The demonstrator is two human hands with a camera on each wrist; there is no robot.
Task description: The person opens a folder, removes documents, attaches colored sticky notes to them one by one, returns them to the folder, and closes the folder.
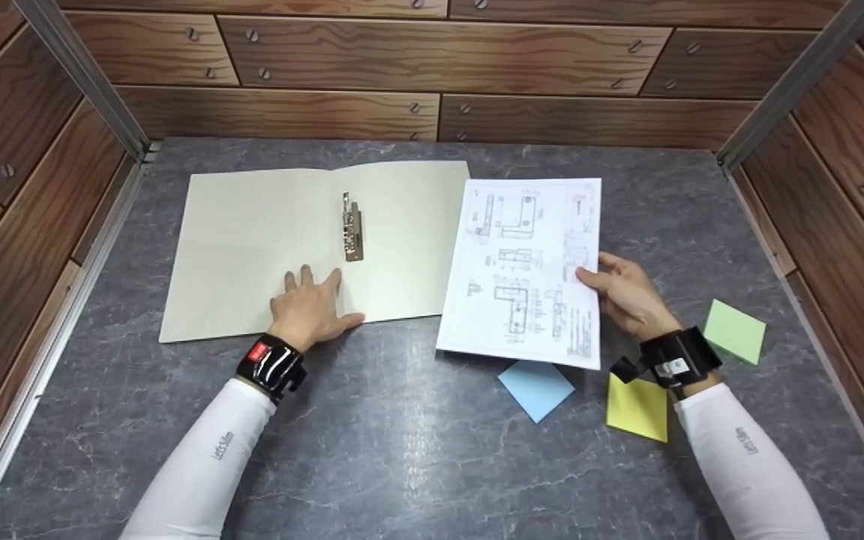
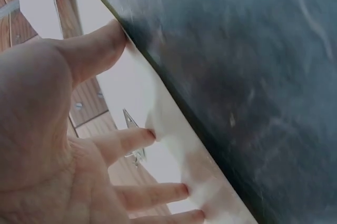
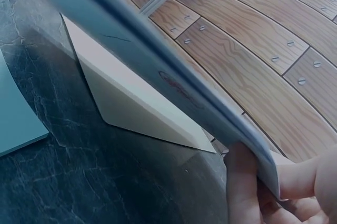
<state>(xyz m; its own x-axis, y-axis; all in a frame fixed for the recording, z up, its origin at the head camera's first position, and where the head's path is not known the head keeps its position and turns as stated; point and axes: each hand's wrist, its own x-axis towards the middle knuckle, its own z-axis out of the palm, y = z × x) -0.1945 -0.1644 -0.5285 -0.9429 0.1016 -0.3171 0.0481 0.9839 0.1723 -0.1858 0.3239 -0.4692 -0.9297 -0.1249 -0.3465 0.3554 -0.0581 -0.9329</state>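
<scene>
An open cream folder (image 1: 252,240) lies on the table, with a metal lever clip (image 1: 354,231) just right of its fold. My left hand (image 1: 310,309) rests on the folder's near edge, fingers spread; in the left wrist view its thumb (image 2: 97,50) touches that edge. My right hand (image 1: 631,295) pinches the right edge of a paper sheet (image 1: 529,270) printed with technical drawings, thumb on top and fingers beneath. The sheet (image 3: 174,82) is lifted and tilted in the right wrist view. It overlaps the folder's right side in the head view.
A blue sticky-note pad (image 1: 537,390) lies partly under the sheet's near edge. A yellow pad (image 1: 637,409) and a green pad (image 1: 734,331) lie around my right wrist. Wood-patterned walls (image 1: 439,56) enclose the back and sides of the grey table (image 1: 402,465).
</scene>
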